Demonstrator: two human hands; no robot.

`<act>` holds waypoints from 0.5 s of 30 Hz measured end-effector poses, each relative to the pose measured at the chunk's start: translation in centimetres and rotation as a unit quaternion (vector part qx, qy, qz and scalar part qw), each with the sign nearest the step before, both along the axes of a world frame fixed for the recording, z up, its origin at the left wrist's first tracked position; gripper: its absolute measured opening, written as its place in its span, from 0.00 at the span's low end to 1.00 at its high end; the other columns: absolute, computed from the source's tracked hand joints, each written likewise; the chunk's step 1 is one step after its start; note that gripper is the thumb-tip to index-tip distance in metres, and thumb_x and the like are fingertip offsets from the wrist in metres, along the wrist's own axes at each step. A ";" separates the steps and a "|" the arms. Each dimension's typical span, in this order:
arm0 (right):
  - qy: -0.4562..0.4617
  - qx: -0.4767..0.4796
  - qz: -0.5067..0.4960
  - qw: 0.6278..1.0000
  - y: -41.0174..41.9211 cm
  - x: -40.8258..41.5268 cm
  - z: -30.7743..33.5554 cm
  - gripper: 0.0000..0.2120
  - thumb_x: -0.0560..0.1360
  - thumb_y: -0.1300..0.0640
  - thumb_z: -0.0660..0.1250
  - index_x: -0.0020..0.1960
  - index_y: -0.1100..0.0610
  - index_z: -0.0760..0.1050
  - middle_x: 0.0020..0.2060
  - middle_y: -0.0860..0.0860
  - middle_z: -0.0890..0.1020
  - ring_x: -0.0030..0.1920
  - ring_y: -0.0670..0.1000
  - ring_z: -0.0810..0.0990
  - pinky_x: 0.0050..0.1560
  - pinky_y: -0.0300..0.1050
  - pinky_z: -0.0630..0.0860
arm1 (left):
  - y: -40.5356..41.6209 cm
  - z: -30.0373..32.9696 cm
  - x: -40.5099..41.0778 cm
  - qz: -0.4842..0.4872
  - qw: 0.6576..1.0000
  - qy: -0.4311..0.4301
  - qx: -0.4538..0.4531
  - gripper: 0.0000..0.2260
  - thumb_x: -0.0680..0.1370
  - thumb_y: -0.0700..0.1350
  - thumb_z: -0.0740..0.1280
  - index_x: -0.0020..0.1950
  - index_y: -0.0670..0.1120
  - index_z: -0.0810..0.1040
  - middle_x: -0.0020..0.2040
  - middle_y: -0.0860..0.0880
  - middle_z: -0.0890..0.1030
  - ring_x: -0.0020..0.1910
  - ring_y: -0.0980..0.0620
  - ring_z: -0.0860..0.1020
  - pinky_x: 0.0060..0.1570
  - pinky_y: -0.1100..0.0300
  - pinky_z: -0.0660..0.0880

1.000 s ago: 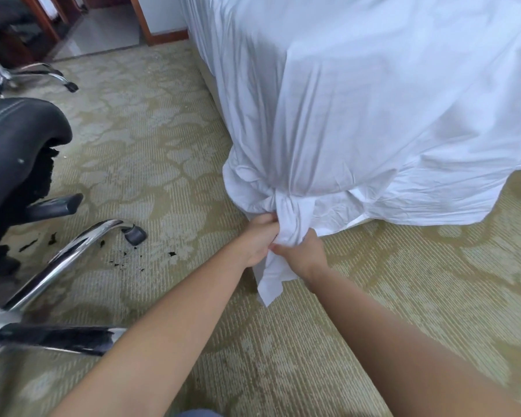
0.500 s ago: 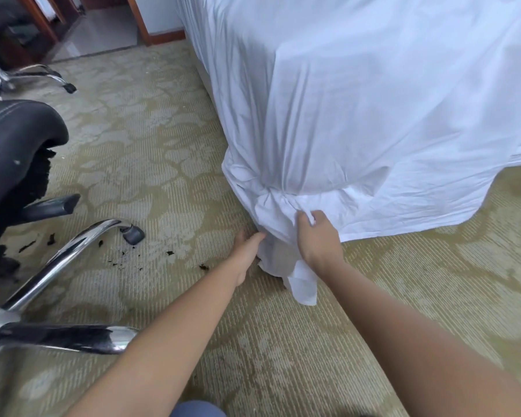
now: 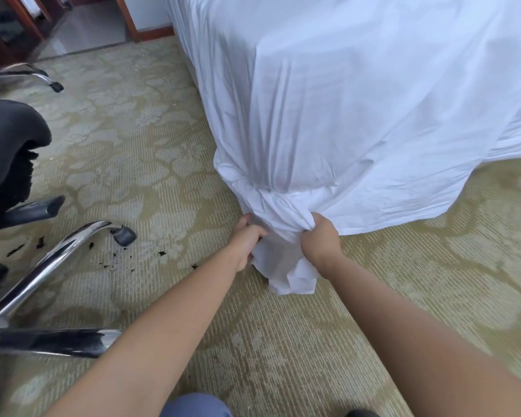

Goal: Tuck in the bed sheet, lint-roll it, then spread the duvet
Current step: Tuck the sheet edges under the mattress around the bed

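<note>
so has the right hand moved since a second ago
Yes. The right hand has shifted right along the bunched sheet at the bed corner, away from the left hand, and now grips the cloth there.

Soft, even daylight, brightest on the white bed sheet (image 3: 358, 100) at upper right; faint shadows along its folds; glare on the chrome chair legs (image 3: 42, 266) at left; wide-angle bending at the edges; lower corners blurred.

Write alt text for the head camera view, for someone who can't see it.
Both hands, left hand and right hand, grip the knotted corner of a white sheet at the foot of a bed, above patterned carpet. An office chair stands at left.
</note>
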State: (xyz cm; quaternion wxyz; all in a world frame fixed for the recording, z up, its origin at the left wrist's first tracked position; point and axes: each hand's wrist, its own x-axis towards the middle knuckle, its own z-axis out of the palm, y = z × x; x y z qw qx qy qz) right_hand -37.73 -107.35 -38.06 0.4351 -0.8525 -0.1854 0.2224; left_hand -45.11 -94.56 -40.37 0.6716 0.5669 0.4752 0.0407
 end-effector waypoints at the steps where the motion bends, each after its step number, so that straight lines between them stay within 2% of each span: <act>1: 0.008 0.015 -0.004 1.000 -0.1 0.1 0.0 0.13 0.75 0.68 0.52 0.51 0.60 0.73 0.42 0.52 0.76 0.44 0.54 0.74 0.37 0.43 0.66 | 0.0 -0.1 0.2 0.004 1.000 0.000 -0.001 0.27 0.77 0.38 0.63 0.74 0.53 0.62 0.63 0.50 0.73 0.48 0.54 0.72 0.37 0.59 0.65; 4: 0.050 0.026 0.036 0.998 -0.4 0.3 -0.1 0.08 0.76 0.60 0.59 0.54 0.57 0.71 0.42 0.49 0.75 0.42 0.49 0.74 0.34 0.38 0.65 | -0.2 -0.4 0.7 0.018 0.999 -0.013 -0.026 0.30 0.78 0.41 0.64 0.76 0.55 0.55 0.65 0.48 0.72 0.54 0.49 0.72 0.43 0.57 0.68; 6: 0.078 0.017 0.077 0.994 -0.7 0.6 0.2 0.14 0.74 0.50 0.66 0.56 0.56 0.73 0.45 0.48 0.78 0.44 0.49 0.76 0.36 0.38 0.67 | -0.3 -0.8 1.0 0.001 0.999 -0.013 -0.031 0.28 0.77 0.43 0.65 0.74 0.55 0.59 0.61 0.49 0.76 0.56 0.49 0.75 0.48 0.56 0.72; 8: 0.060 -0.023 0.118 0.991 -0.9 0.9 0.3 0.17 0.70 0.43 0.71 0.52 0.54 0.77 0.43 0.48 0.81 0.45 0.49 0.78 0.38 0.40 0.69 | -0.3 -1.1 1.1 -0.019 0.999 -0.003 -0.026 0.26 0.75 0.43 0.65 0.72 0.54 0.63 0.57 0.49 0.79 0.56 0.48 0.77 0.56 0.53 0.73; 10: -0.009 -0.108 0.138 0.984 -1.0 1.0 0.4 0.10 0.72 0.51 0.71 0.48 0.56 0.77 0.42 0.51 0.80 0.44 0.51 0.78 0.39 0.42 0.70 | -0.3 -1.4 1.2 -0.025 0.999 0.003 -0.020 0.24 0.76 0.42 0.64 0.72 0.53 0.65 0.59 0.49 0.78 0.56 0.48 0.77 0.61 0.51 0.72; 11: -0.051 -0.143 0.134 0.979 -1.0 1.0 0.5 0.04 0.73 0.58 0.67 0.45 0.58 0.75 0.42 0.53 0.79 0.45 0.54 0.78 0.40 0.43 0.70 | -0.3 -1.4 1.1 -0.026 1.000 0.005 -0.018 0.23 0.77 0.42 0.63 0.72 0.52 0.66 0.60 0.50 0.76 0.56 0.49 0.76 0.60 0.51 0.72; 12: -0.081 -0.153 0.124 0.977 -1.1 1.0 0.6 0.02 0.73 0.64 0.63 0.43 0.60 0.73 0.42 0.55 0.78 0.47 0.57 0.78 0.41 0.43 0.70 | -0.3 -1.3 1.1 -0.026 0.999 0.005 -0.018 0.21 0.78 0.42 0.63 0.71 0.51 0.66 0.61 0.50 0.75 0.56 0.49 0.76 0.56 0.53 0.73; 14: -0.076 -0.131 0.104 0.983 -1.0 0.7 0.8 0.09 0.73 0.69 0.56 0.45 0.63 0.74 0.45 0.59 0.78 0.48 0.59 0.77 0.42 0.43 0.68 | -0.3 -1.1 1.0 -0.027 0.999 0.002 -0.018 0.19 0.79 0.41 0.61 0.70 0.49 0.67 0.60 0.49 0.75 0.57 0.49 0.75 0.46 0.58 0.72; 15: -0.057 -0.122 0.094 0.986 -0.9 0.6 0.9 0.11 0.74 0.69 0.55 0.49 0.63 0.75 0.47 0.59 0.79 0.47 0.58 0.76 0.42 0.42 0.67 | -0.3 -1.1 0.9 -0.028 0.999 0.002 -0.015 0.19 0.79 0.40 0.61 0.70 0.48 0.68 0.60 0.49 0.75 0.57 0.48 0.74 0.44 0.59 0.72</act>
